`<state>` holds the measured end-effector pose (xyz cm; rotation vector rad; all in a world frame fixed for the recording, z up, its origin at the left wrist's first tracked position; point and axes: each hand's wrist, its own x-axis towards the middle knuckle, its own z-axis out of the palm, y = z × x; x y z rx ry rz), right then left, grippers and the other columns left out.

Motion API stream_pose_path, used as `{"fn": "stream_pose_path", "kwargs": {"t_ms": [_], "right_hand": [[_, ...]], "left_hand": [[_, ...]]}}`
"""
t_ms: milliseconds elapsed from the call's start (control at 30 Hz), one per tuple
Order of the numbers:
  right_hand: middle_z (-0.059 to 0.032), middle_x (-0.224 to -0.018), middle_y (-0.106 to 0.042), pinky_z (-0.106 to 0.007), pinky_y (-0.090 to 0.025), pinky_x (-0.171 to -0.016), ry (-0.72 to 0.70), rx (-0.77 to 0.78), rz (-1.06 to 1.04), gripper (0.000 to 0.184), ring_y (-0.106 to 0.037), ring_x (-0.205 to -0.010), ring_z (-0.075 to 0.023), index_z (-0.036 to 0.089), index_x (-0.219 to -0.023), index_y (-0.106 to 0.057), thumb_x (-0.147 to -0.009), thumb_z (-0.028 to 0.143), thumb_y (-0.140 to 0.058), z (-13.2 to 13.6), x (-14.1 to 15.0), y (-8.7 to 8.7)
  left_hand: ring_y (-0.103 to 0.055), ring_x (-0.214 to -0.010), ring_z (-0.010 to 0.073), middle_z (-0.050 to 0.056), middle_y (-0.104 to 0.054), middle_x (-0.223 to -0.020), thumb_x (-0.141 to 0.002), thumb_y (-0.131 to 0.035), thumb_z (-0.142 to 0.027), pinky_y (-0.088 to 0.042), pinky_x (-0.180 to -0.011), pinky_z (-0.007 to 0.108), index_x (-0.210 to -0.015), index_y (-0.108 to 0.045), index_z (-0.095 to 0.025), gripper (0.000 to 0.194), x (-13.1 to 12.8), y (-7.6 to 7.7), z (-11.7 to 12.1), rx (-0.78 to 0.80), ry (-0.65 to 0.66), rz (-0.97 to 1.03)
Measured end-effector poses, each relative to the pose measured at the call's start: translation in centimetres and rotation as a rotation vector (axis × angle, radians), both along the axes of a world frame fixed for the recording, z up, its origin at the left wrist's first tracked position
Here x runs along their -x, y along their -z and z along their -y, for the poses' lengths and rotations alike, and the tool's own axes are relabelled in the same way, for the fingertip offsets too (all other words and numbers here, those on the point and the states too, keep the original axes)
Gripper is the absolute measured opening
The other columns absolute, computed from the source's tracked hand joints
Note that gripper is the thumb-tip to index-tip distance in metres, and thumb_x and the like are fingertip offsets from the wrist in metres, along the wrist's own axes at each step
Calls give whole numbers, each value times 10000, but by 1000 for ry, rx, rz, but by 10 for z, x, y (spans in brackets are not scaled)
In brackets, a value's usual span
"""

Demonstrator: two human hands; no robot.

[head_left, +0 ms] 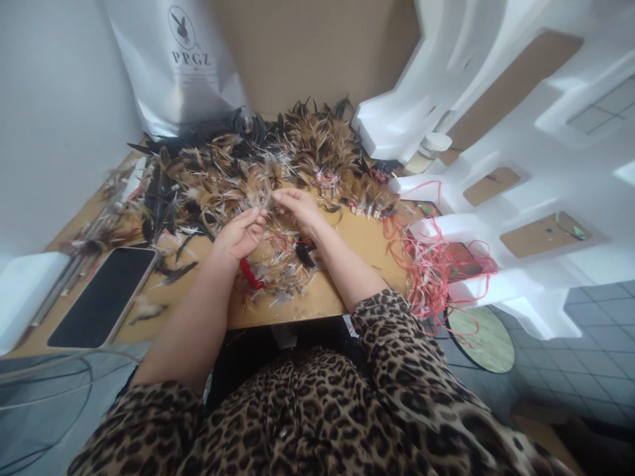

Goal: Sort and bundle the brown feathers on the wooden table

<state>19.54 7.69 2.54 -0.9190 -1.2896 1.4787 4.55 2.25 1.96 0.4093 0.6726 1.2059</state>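
My left hand [243, 231] and my right hand [296, 205] meet above the middle of the table, fingertips almost touching. Both are closed in a pinch on a pale, wispy feather [268, 200], partly hidden by the fingers. Just beyond them spreads a heap of brown feathers [218, 175] with white quills. A bushier bunch of brown feathers [322, 142] stands at the back. Under my wrists lie loose feather scraps [282, 281] and a small red piece [251, 274], whose kind I cannot make out.
A phone [104, 297] lies at the left beside a white box [30, 297]. Tangled red ribbon [431, 264] hangs over the right edge, against white foam packing [536, 277]. A lidded bottle [430, 151] stands behind it. A silver bag [183, 73] is at the back left.
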Motion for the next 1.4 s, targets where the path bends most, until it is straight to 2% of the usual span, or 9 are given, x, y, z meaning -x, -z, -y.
{"fn": "stream_pose_path", "kwargs": {"t_ms": [100, 167, 367, 533, 900, 1100, 1233, 1333, 1400], "right_hand": [[39, -622, -584, -165, -328, -466, -200, 78, -56, 359, -459, -511, -44, 156, -795, -610, -567, 396, -750, 4, 3, 2], [39, -603, -581, -165, -349, -488, -245, 51, -76, 332, -460, -511, -41, 150, -741, -598, -568, 385, -756, 5, 5, 4], [45, -570, -567, -175, -362, -537, -140, 9, -102, 320, -454, -512, -36, 138, -663, -552, -563, 358, -761, 6, 6, 1], [61, -519, -513, -180, -314, -508, -81, -4, -17, 342, -404, -488, -34, 135, -625, -531, -554, 382, -757, 7, 4, -3], [47, -589, -549, -191, -380, -588, -42, -109, 100, 305, -471, -567, -60, 141, -635, -548, -580, 386, -720, 5, 7, 7], [55, -545, -530, -178, -363, -541, -61, -52, 5, 297, -443, -518, -46, 146, -611, -524, -571, 358, -728, 7, 9, 3], [70, -498, -473, -164, -301, -451, 54, 94, -167, 292, -409, -459, -40, 163, -637, -486, -588, 343, -711, -3, 3, 2], [77, -522, -455, -158, -281, -430, 225, 159, -269, 269, -406, -459, -40, 171, -691, -483, -606, 323, -688, -17, -9, 4], [71, -553, -473, -161, -287, -432, 368, 141, -246, 237, -409, -464, -42, 173, -708, -483, -645, 326, -652, -25, -20, 5]], "left_hand": [[-532, -518, -20, -2, -606, -678, -780, -592, -77, -382, -435, 16, -758, -622, -125, 61, -1, -3, 2, 10, 26, -13], [-531, -505, -21, -2, -608, -664, -778, -595, -78, -371, -424, 12, -768, -628, -123, 56, -2, -4, 3, 12, 36, -29], [-613, -574, 39, 33, -669, -724, -773, -588, -84, -445, -467, 78, -809, -649, -113, 77, -2, 2, -2, -64, -39, -150], [-621, -562, 58, 58, -686, -729, -741, -633, -115, -436, -450, 96, -783, -646, -101, 46, -2, 8, -5, -98, -112, -260], [-617, -551, 60, 76, -691, -709, -675, -691, -135, -431, -459, 105, -793, -668, -79, 132, -7, 8, -2, -137, -86, -365], [-594, -503, 62, 67, -674, -645, -656, -698, -152, -432, -455, 123, -725, -666, -76, 108, -8, 4, 2, -158, -93, -497], [-577, -478, 66, 72, -664, -624, -646, -712, -169, -422, -435, 134, -684, -652, -75, 117, -6, 3, 3, -144, -94, -564], [-573, -482, 56, 78, -673, -656, -648, -712, -169, -417, -436, 125, -687, -649, -76, 118, -2, 4, 1, -143, -112, -535], [-571, -486, 47, 69, -674, -666, -657, -704, -165, -414, -438, 116, -702, -646, -79, 113, 0, 5, -1, -136, -155, -480]]}}
